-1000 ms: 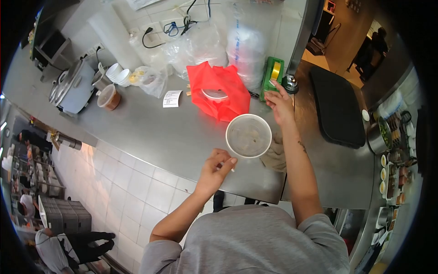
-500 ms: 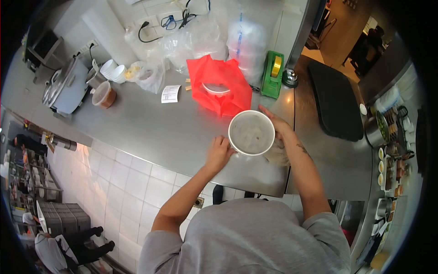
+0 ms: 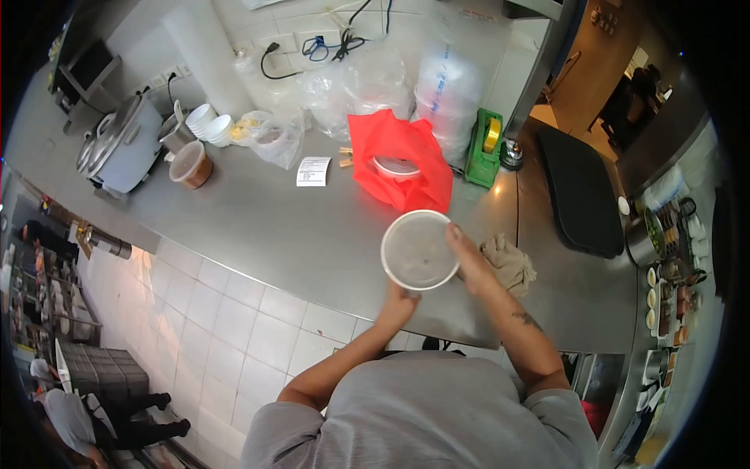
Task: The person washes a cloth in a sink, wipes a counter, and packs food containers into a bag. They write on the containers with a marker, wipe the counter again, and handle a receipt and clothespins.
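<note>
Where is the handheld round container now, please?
In the head view, the round container is slightly right of centre, below the red bag, with the left hand at its lower edge and the right hand at its right.

Container (image 3: 420, 252) between left grip (image 3: 399, 302) and right grip (image 3: 469, 258)

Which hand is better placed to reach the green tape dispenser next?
Probably the right hand: it is nearer the tape dispenser than the left hand, though both hold the round container.

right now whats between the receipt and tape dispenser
In the head view: pale sticks, the red bag, then a small dark item lie between receipt and tape dispenser.
</note>
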The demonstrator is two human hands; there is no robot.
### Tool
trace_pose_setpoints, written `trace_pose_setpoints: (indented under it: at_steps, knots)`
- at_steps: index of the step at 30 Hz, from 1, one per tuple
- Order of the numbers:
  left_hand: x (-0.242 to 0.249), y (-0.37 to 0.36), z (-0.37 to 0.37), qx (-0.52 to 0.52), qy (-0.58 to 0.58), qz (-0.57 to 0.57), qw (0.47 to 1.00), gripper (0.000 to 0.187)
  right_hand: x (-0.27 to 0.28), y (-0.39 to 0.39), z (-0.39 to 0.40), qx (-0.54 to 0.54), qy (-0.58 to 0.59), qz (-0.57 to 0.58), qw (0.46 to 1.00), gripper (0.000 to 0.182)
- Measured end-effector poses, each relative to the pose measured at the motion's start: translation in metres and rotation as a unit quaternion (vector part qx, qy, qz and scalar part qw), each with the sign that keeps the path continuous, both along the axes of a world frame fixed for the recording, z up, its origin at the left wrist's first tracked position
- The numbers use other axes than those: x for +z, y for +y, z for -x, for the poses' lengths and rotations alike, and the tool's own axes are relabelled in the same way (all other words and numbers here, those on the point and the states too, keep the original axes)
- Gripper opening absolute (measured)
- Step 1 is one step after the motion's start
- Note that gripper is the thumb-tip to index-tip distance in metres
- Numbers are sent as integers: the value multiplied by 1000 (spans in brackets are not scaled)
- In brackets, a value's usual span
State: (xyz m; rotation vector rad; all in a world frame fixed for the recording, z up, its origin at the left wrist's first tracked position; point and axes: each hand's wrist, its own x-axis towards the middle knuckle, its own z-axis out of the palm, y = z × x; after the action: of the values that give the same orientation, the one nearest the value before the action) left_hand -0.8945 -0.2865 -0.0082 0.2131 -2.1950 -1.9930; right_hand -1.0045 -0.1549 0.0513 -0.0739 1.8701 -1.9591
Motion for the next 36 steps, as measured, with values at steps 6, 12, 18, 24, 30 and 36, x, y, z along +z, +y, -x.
trace_pose_setpoints:
  at_steps: [6, 12, 18, 24, 30, 36]
  knots:
    - [18, -89, -21, 71, -15, -155, 985, 64, 42, -83, -30, 102, 85, 28, 991, 58]
    - [43, -178, -21, 154, 19, -113, 981, 62, 42, -154, 8, 194, -92, 82, 973, 73]
    - [19, -262, 0, 119, -36, -79, 989, 55, -14, -226, 30, 189, -111, -7, 976, 67]
    - [10, -301, 19, 195, -42, 198, 960, 43, 8, -224, 39, 291, 7, -9, 957, 97]
    - [106, -200, 10, 270, 90, 287, 915, 24, 10, -92, 16, 208, 185, -208, 938, 59]
    - [119, -19, 143, -76, 324, 446, 831, 18, -32, 88, -25, -62, 307, -584, 749, 42]
